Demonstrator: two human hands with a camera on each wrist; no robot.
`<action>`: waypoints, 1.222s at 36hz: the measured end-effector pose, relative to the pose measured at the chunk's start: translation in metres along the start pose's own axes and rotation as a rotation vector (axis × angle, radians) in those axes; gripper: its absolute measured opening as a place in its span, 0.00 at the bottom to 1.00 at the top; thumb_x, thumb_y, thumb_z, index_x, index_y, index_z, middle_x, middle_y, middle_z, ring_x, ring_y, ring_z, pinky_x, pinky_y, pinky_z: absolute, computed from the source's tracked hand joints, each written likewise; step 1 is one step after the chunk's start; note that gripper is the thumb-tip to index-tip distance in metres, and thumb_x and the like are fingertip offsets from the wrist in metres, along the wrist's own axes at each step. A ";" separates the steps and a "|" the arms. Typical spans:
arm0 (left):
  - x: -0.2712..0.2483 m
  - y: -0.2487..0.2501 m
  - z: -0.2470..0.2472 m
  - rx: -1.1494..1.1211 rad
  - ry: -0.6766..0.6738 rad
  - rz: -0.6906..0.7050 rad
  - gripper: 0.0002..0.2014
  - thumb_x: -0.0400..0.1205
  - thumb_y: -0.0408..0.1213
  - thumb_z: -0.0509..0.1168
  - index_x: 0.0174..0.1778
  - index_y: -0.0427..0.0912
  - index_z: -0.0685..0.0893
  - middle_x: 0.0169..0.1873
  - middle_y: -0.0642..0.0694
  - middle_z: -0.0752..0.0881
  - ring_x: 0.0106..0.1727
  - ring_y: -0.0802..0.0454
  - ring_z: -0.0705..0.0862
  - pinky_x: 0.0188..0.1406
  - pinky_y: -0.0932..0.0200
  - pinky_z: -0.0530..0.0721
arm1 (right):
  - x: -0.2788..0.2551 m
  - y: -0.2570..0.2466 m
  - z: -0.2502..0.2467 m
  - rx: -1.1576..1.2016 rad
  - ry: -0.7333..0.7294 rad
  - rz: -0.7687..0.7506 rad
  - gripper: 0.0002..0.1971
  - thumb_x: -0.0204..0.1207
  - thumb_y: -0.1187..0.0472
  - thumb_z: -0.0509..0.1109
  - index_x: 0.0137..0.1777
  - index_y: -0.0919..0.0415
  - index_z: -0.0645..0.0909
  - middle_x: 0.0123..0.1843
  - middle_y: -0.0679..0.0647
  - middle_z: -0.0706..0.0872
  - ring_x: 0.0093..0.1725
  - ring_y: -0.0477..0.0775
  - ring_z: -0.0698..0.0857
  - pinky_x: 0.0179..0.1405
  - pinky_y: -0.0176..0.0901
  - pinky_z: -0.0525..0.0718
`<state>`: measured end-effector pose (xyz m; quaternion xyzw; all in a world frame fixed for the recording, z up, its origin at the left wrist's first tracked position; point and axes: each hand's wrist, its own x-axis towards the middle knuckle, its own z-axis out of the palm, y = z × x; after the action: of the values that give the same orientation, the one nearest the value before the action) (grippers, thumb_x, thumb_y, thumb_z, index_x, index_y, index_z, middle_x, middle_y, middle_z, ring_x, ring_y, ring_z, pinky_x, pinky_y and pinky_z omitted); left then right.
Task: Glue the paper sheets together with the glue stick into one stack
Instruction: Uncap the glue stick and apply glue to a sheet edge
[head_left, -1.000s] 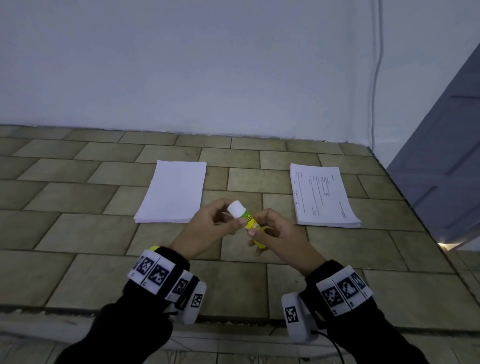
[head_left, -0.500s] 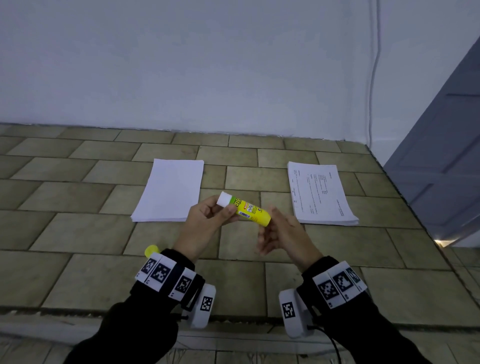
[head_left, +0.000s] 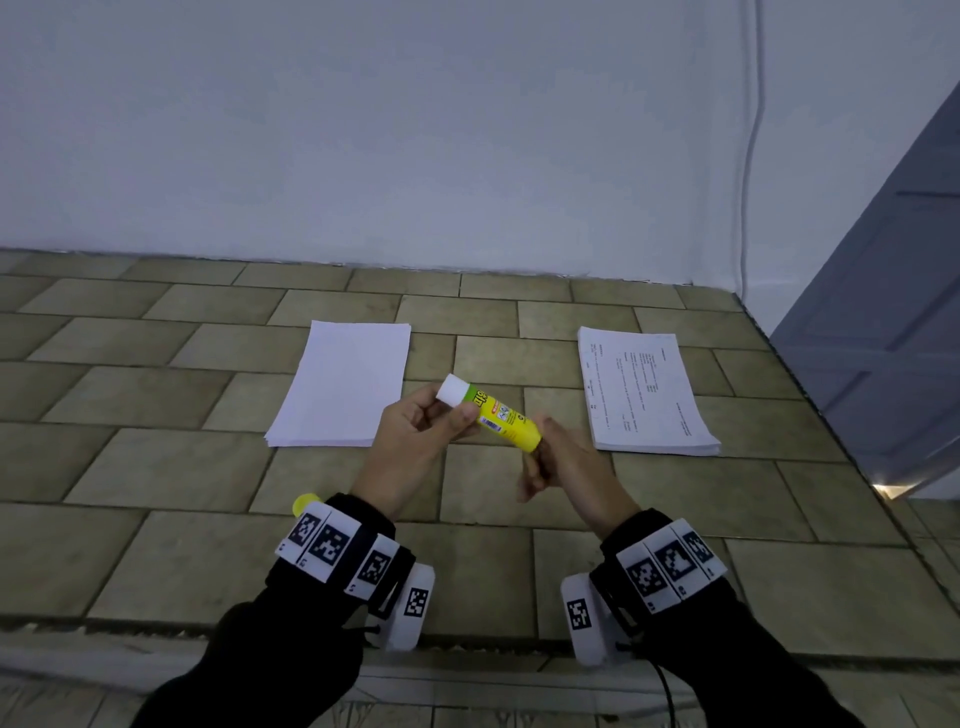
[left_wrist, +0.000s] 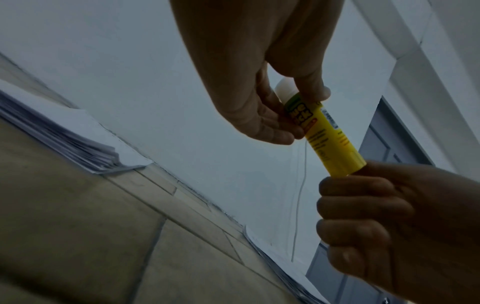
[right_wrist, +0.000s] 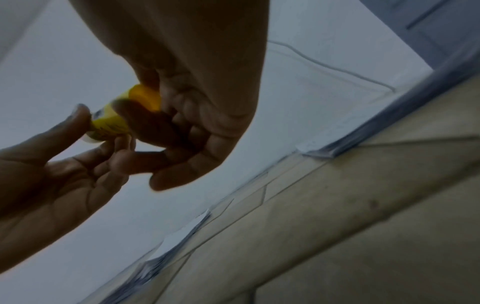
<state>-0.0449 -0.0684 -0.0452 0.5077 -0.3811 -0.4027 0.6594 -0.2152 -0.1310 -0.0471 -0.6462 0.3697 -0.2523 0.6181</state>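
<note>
A yellow glue stick (head_left: 498, 418) with a white end is held in the air above the tiled surface, tilted with its white end up and to the left. My left hand (head_left: 452, 415) pinches it just below the white end, thumb on the label. In the left wrist view the glue stick (left_wrist: 327, 131) runs from those fingers down to my right hand (left_wrist: 376, 216). My right hand (head_left: 537, 449) grips the stick's base (right_wrist: 145, 98) with curled fingers. A blank paper stack (head_left: 345, 384) lies at the left, a printed paper stack (head_left: 644, 389) at the right.
A small yellow cap (head_left: 306, 503) lies on the tiles just behind my left wrist. A white wall (head_left: 467, 130) rises behind the stacks, with a thin cable (head_left: 750, 145) running down it. A grey door (head_left: 893, 322) stands at the right.
My right hand has slid from the stick's body down to its base. The stick has turned flatter, white end to the left, and both hands have lifted a little.
</note>
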 end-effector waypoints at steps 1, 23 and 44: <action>-0.001 0.000 0.001 0.008 -0.005 0.009 0.11 0.76 0.35 0.69 0.53 0.37 0.85 0.41 0.49 0.91 0.45 0.56 0.89 0.48 0.64 0.87 | 0.001 0.000 0.000 -0.014 -0.010 0.017 0.32 0.88 0.47 0.47 0.25 0.61 0.75 0.22 0.57 0.77 0.30 0.60 0.85 0.42 0.49 0.82; 0.003 0.003 0.000 -0.025 0.049 0.045 0.18 0.75 0.39 0.69 0.56 0.31 0.84 0.39 0.49 0.91 0.46 0.54 0.89 0.51 0.63 0.87 | 0.006 0.004 -0.007 -0.071 0.066 -0.200 0.10 0.80 0.54 0.70 0.57 0.54 0.76 0.39 0.51 0.87 0.37 0.53 0.86 0.38 0.47 0.84; 0.000 0.004 0.004 -0.036 0.047 0.015 0.15 0.75 0.39 0.67 0.54 0.32 0.85 0.38 0.49 0.91 0.45 0.56 0.89 0.52 0.61 0.88 | 0.002 0.001 -0.009 -0.077 0.031 -0.220 0.07 0.83 0.60 0.65 0.53 0.65 0.79 0.34 0.51 0.86 0.36 0.52 0.86 0.40 0.46 0.82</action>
<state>-0.0480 -0.0692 -0.0406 0.5022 -0.3620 -0.3923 0.6803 -0.2216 -0.1383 -0.0474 -0.7023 0.3154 -0.3142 0.5555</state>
